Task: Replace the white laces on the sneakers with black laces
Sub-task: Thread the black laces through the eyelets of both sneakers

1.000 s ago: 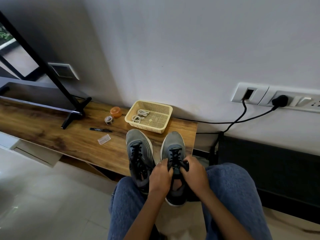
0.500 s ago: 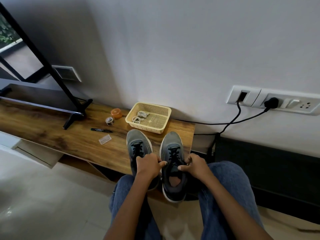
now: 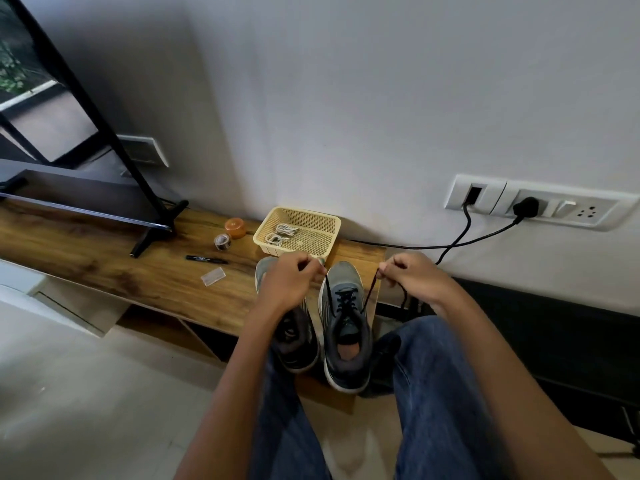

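Left hand (image 3: pixel 289 278) and right hand (image 3: pixel 410 275) raised, fingers pinching black lace (image 3: pixel 369 296) ends taut; right sneaker (image 3: pixel 346 323) on worktop (image 3: pixel 104 265) below; left pinch probably lace

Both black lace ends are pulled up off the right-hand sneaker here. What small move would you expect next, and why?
Probably crossing the two ends to start the knot: left hand and right hand each pinch an end of the black lace, drawn taut above the fully laced sneaker.
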